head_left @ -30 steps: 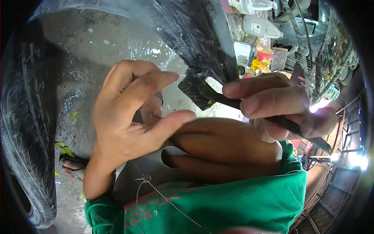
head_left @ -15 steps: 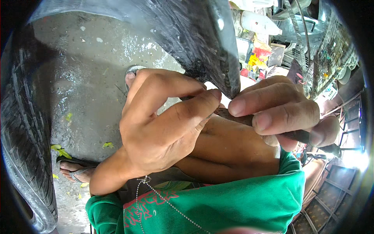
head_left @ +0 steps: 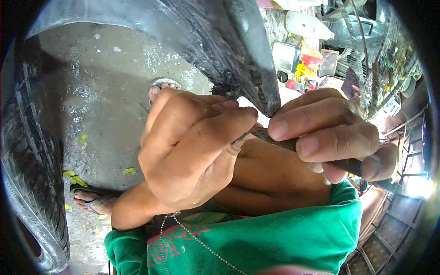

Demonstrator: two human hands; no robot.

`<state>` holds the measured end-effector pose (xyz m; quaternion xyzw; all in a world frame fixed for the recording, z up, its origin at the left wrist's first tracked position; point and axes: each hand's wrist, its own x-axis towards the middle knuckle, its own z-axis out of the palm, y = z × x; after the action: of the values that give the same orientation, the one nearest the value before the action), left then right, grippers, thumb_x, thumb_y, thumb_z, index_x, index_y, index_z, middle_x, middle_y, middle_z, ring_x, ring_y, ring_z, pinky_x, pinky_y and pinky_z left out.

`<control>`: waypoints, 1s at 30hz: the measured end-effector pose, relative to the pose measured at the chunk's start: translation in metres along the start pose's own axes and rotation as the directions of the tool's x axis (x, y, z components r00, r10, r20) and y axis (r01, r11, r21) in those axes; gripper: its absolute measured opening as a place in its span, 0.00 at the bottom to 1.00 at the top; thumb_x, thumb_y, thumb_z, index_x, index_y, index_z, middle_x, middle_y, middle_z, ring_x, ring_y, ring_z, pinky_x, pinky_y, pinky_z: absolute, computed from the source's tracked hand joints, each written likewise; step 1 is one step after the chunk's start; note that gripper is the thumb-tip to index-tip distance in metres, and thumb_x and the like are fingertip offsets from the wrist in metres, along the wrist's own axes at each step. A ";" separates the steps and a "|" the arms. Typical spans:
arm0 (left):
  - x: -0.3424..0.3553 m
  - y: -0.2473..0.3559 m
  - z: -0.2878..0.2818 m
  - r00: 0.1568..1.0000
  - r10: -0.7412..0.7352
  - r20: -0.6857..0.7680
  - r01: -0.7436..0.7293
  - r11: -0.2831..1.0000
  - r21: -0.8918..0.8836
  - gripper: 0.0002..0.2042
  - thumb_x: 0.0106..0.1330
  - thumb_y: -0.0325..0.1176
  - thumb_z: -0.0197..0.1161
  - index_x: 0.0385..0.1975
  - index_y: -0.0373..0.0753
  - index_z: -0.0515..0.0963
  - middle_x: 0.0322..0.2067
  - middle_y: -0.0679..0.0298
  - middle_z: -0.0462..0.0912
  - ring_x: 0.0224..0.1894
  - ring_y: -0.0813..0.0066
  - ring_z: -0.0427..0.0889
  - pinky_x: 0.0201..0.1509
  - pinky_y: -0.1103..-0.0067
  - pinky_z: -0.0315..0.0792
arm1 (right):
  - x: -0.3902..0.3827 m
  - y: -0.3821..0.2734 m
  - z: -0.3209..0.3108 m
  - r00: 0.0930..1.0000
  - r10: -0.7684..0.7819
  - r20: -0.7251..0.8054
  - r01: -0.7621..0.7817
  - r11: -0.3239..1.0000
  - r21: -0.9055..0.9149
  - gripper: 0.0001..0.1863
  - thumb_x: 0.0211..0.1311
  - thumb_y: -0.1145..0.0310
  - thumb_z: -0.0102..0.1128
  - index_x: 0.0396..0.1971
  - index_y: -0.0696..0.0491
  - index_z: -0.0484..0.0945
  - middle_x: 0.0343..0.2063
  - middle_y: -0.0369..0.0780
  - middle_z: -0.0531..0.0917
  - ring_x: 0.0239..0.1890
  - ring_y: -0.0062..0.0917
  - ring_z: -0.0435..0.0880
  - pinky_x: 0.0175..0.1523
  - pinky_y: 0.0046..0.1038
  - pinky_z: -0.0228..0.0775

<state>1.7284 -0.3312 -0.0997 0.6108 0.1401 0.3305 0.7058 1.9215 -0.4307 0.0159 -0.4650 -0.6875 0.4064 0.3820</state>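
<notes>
My left hand (head_left: pixel 190 149) is closed, its fingers curled in and its thumb pointing toward the right hand. A dark sliver shows at its thumb, but what its fingers grip is hidden. My right hand (head_left: pixel 337 128) is wrapped round a dark, narrow, speckled strip (head_left: pixel 286 144) that slants down to the right. One end of this strip reaches close to my left thumb; its exact kind is not clear. Just above both hands hangs the worn, ragged edge of a black tyre (head_left: pixel 238 59), its lower tip right beside my right fingertips.
Another black tyre (head_left: pixel 34 165) stands at the far left on the wet concrete floor (head_left: pixel 114 105). To the upper right are a white plastic bottle (head_left: pixel 308 25), colourful packets (head_left: pixel 308 64) and a wire basket (head_left: pixel 389 68). My bare knee and green shirt (head_left: pixel 256 238) lie below the hands.
My left fingers have folded in more, closing the gap between thumb and forefinger. The right hand keeps its grip on the strip. The hanging tyre edge appears slightly further left.
</notes>
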 end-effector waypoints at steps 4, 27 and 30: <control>0.000 -0.005 0.000 0.998 0.066 0.013 -0.067 0.997 0.038 0.08 0.61 0.27 0.75 0.37 0.34 0.85 0.35 0.57 0.83 0.35 0.64 0.81 0.44 0.73 0.78 | -0.002 0.001 0.032 0.977 -0.146 -0.156 0.093 0.949 -0.303 0.28 0.78 0.67 0.46 0.72 0.50 0.49 0.53 0.56 0.74 0.44 0.53 0.85 0.34 0.46 0.89; 0.001 -0.010 -0.009 0.995 0.053 0.088 -0.053 0.999 -0.003 0.13 0.61 0.29 0.75 0.42 0.33 0.81 0.39 0.54 0.84 0.38 0.64 0.82 0.49 0.70 0.77 | 0.003 0.017 0.002 0.985 -0.019 -0.173 0.048 0.985 0.166 0.21 0.79 0.68 0.49 0.64 0.52 0.56 0.44 0.53 0.80 0.38 0.48 0.88 0.32 0.43 0.89; -0.002 -0.010 -0.005 0.994 0.099 0.046 -0.100 0.995 0.018 0.11 0.60 0.26 0.75 0.40 0.34 0.83 0.37 0.56 0.84 0.37 0.64 0.82 0.46 0.71 0.77 | 0.006 0.000 -0.001 0.993 0.066 -0.096 -0.058 0.995 0.083 0.23 0.75 0.72 0.54 0.64 0.51 0.57 0.43 0.51 0.80 0.38 0.46 0.88 0.33 0.41 0.89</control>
<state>1.7267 -0.3295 -0.1103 0.6315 0.0970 0.3498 0.6851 1.9207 -0.4253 0.0174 -0.4900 -0.6363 0.4216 0.4211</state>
